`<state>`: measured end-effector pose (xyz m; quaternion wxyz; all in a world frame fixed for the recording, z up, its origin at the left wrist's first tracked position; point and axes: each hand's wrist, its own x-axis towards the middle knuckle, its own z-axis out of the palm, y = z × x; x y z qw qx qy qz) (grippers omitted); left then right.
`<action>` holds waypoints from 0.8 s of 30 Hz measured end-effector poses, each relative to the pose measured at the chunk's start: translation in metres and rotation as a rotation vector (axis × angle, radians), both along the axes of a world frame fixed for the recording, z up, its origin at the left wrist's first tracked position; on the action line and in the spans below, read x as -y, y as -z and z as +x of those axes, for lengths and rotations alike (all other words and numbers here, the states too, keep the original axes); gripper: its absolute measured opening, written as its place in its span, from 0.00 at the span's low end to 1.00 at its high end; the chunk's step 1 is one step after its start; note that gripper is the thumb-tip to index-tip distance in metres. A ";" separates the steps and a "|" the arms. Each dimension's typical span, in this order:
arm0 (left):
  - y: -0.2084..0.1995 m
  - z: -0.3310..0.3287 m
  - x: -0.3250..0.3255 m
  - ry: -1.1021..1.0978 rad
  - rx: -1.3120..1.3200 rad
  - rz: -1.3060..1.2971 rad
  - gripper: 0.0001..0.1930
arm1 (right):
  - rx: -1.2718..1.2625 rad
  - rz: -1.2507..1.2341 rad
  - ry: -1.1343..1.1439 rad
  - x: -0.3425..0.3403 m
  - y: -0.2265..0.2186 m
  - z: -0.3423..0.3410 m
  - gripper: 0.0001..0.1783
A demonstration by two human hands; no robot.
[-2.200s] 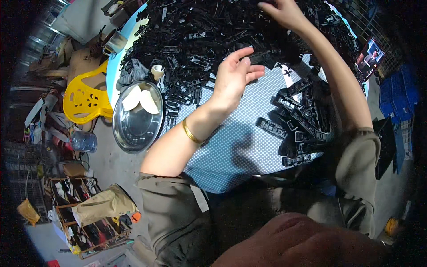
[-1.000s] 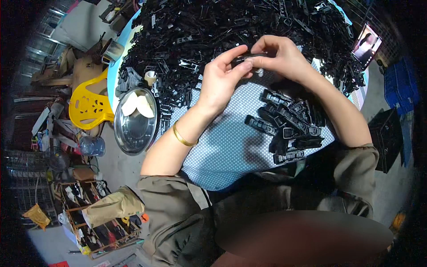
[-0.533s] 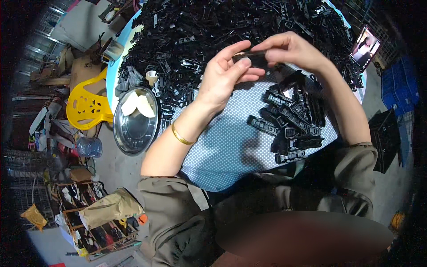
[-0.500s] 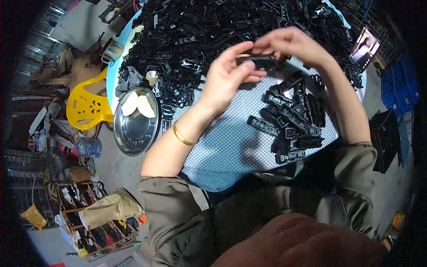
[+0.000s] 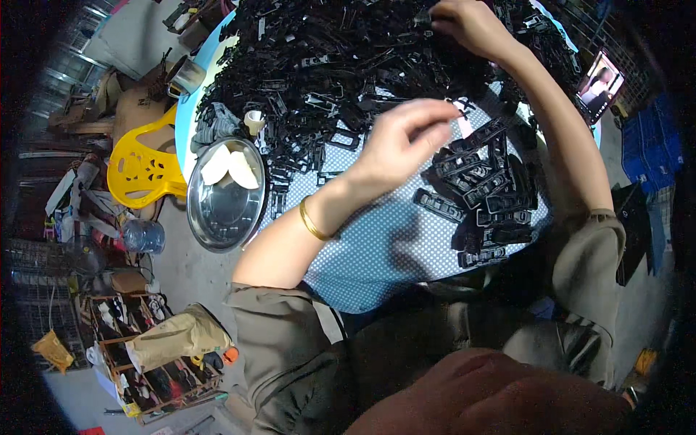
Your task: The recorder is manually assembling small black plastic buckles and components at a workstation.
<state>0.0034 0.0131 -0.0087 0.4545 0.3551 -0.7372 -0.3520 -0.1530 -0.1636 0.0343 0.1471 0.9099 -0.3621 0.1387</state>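
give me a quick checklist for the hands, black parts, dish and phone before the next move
1. Left hand free: ok, it looks open, nothing visible between thumb and fingers.
2. Right hand gripping a part: cannot tell, its fingertips are too dark against the large heap.
3. Smaller pile on the dotted cloth: ok.
4. Smaller pile lined up: not ok, parts overlap at different angles.
5. White pieces inside the shiny dish: ok, both lie in it.
6. Phone apart from the right hand: ok.

Small black parts [image 5: 315,61] lie jumbled beyond a smaller pile of elongated black pieces [image 5: 500,194].
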 end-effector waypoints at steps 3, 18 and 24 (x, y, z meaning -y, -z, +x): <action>0.004 0.007 0.008 -0.147 -0.316 0.271 0.17 | 1.036 0.757 -0.185 -0.027 -0.001 0.002 0.07; -0.009 0.029 0.025 -0.335 -0.722 0.339 0.16 | 0.417 0.629 -0.069 -0.046 0.012 -0.054 0.09; -0.009 0.029 0.020 -0.303 -0.651 0.360 0.21 | 0.220 0.517 -0.163 -0.048 0.010 -0.066 0.08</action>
